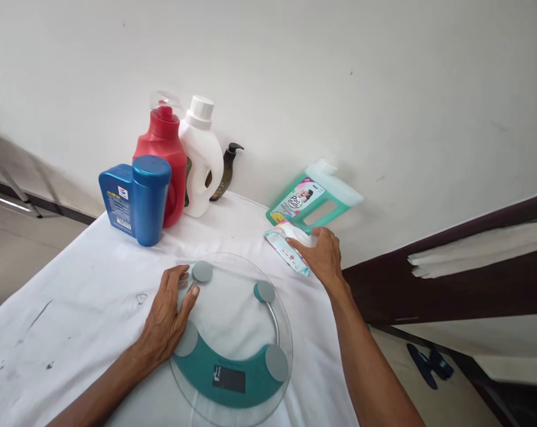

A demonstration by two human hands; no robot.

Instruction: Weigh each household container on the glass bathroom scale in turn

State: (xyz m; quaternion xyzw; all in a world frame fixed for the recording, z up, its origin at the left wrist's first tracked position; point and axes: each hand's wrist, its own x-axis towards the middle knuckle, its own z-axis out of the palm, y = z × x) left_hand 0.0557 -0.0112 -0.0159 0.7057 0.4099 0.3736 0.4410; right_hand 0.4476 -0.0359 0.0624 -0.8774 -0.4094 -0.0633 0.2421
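Observation:
A round glass bathroom scale point(233, 385) with a green panel, a small display and grey pads lies near the table's front. At its left edge rests my left hand point(168, 314), thumb and fingers spread apart, touching the glass and grasping nothing. Beyond the scale, to the right, my right hand point(319, 252) is closed over the right end of a light blue pack of wet wipes point(284, 246). The thumb lies on the pack's top; the other fingertips are partly hidden behind it. Just behind the pack, a green jug with a handle point(295, 198) leans tilted near the wall.
At the back left stand a blue bottle point(150, 201), a red bottle point(162, 139), a white jug point(201, 154) and a dark pump bottle point(226, 175). White cloth point(73, 296) covers the table. Dark slippers point(428, 365) lie on the floor at right.

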